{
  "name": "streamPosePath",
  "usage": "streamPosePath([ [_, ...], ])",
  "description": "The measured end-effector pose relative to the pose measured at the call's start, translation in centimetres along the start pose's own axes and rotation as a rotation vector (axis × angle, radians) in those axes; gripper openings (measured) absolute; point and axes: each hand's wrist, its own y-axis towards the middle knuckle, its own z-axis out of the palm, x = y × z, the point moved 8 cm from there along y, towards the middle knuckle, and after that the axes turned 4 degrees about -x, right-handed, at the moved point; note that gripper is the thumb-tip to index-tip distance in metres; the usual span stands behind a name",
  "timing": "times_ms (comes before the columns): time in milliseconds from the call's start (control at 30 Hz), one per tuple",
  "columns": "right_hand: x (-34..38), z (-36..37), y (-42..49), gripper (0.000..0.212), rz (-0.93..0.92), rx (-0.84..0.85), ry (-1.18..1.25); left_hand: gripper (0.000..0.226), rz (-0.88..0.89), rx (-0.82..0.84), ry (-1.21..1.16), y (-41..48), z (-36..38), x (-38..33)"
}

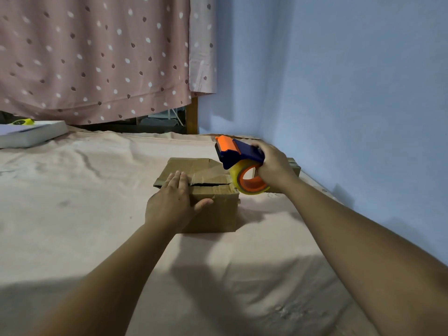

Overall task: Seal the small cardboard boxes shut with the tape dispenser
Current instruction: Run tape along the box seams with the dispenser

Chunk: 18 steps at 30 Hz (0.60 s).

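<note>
Tape dispenser (238, 156): dark blue plastic body with an orange roller at its far end, gripped in the right hand (274, 166), whose fingers are curled round its handle; the back of the hand hides most of them.
Tape roll (249, 183): clear, yellowish tape on an orange core, hanging under the blue body at the box's upper right corner; whether it touches the cardboard I cannot tell.
Left hand (169, 202): flat on the near left part of the box top, fingers (178, 180) straight and close together, thumb spread onto the front face. It presses and grasps nothing.
Small brown cardboard box (213, 214): sits on the bed in the middle of the view, between the two hands. Its creased top flaps are folded down, with a dark open gap along the seam running from the left fingers to the right edge.
Second brown cardboard box (294, 166): behind the right hand, near the wall, mostly hidden.
Bed (97, 214): covered in a wrinkled pale pink sheet, carrying both boxes.
Flat white box (31, 134): at the far left edge of the bed, well apart, with a small yellow object (23, 121) on it.
Wooden post (192, 117): upright at the bed's far corner.
Pink curtain with white and brown spots (97, 57): hanging behind the bed.
Pale blue wall (339, 81): along the right side.
</note>
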Motion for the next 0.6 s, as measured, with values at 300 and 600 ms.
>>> streamPosePath([
  [300, -2.2, -1.1, 0.3, 0.034, 0.226, 0.203, 0.063, 0.093, 0.016, -0.012, -0.02, 0.3, 0.3, 0.5],
  [600, -6.2, 1.5, -3.0, 0.053, 0.501, -0.042, 0.521, 0.097, 0.006, 0.002, -0.021, -0.1, 0.1, 0.3],
])
